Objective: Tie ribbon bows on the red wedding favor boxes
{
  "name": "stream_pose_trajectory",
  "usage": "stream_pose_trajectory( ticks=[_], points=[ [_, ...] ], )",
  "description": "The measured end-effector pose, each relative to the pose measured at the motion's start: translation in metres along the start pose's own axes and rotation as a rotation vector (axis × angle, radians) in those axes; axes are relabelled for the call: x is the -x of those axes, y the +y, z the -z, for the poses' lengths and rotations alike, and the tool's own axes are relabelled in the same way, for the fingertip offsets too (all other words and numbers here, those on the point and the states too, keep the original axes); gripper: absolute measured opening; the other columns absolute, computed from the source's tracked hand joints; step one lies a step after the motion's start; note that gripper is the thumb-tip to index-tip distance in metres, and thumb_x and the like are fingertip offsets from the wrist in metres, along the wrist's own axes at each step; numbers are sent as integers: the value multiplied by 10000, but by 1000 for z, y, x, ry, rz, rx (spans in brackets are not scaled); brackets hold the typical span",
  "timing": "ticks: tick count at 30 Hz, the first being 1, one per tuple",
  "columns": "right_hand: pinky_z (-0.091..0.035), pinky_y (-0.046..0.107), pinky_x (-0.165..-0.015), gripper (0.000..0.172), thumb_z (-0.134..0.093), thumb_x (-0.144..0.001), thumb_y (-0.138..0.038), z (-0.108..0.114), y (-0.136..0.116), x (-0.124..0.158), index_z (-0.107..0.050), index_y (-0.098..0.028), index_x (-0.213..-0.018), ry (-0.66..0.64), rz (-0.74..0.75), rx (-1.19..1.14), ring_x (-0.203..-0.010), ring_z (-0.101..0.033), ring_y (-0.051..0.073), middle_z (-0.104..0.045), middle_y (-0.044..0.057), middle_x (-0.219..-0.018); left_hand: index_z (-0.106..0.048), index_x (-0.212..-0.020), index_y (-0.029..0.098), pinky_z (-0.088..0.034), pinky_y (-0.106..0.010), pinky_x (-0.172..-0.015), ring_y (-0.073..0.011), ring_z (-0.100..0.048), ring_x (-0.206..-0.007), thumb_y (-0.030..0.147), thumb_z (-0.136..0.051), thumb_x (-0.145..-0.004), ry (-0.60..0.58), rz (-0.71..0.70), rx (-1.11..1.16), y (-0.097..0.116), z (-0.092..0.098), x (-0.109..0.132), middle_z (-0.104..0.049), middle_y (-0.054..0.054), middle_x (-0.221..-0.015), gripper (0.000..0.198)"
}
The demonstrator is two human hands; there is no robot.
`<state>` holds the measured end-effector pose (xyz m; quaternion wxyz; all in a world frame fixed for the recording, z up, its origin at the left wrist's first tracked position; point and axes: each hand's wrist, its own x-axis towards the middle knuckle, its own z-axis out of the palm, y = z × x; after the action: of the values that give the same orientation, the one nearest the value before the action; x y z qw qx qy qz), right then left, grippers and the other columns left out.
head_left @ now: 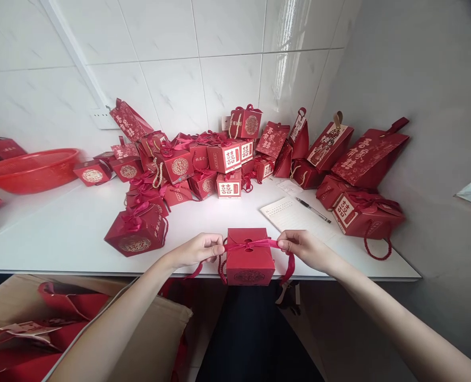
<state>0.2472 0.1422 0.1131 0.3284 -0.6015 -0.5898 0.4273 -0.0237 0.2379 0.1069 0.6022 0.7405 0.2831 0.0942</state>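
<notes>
A red gift box (pixel 251 265) with a round gold-toned emblem on its front sits at the table's front edge, between my hands. Across its top runs a red ribbon (pixel 255 244), crossed over itself at the middle. My left hand (pixel 205 248) pinches one side of this ribbon at the box's left, and a loose tail hangs below. On the other side, my right hand (pixel 297 245) pinches the ribbon near the box's right top edge; its tail droops beside the box. Twisted cord handles (pixel 221 268) hang at the box's left side.
Several red gift boxes (pixel 179 165) are piled against the tiled wall. One ribboned box (pixel 137 228) stands left, another (pixel 366 215) right. A notebook (pixel 285 212) and pen (pixel 313 209) lie behind my right hand. A red plastic basket (pixel 36 170) and a cardboard carton (pixel 155 329) are leftward.
</notes>
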Motion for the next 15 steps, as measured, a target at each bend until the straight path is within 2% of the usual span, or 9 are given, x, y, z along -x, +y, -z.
stream_pose_trajectory(
  ticks=[5,9,11,13,15],
  points=[
    [-339,270,-582,379,-594,-706,-548,7,-6,-1,-558,-177,-639,-122,28,12,-581,-428,121,-496,-14,-603,-463,-617,154,-360,-226,-527,-95,-476,-517,635,-645,-712,31,-24,66,6,-4,-2,-509,26,-555,524],
    [-294,238,-509,362,-616,-753,-518,16,-24,9,-575,-169,-661,-194,51,-63,-526,-370,84,-509,-27,-614,-505,-613,141,-409,-233,-578,-102,-505,-573,526,-684,-716,131,-35,246,12,-11,5,-534,6,-608,437],
    [-305,226,-496,332,-636,-765,-493,17,-35,14,-603,-172,-690,-196,76,-133,-518,-390,77,-528,-31,-615,-518,-627,139,-418,-236,-575,-103,-508,-573,503,-686,-716,158,-34,291,18,-15,9,-543,-1,-618,411],
    [-385,221,-561,275,-662,-771,-449,13,-44,15,-642,-177,-731,-189,128,-221,-594,-496,90,-601,-11,-687,-533,-636,134,-428,-240,-575,-108,-519,-576,470,-691,-716,178,-28,316,24,-19,11,-560,-12,-625,380],
    [-453,240,-735,208,-685,-775,-392,5,-48,13,-679,-184,-763,-191,198,-304,-801,-600,125,-678,29,-883,-544,-649,130,-434,-239,-581,-110,-530,-582,450,-670,-735,186,-26,291,30,-22,11,-575,-19,-633,354]
  ],
)
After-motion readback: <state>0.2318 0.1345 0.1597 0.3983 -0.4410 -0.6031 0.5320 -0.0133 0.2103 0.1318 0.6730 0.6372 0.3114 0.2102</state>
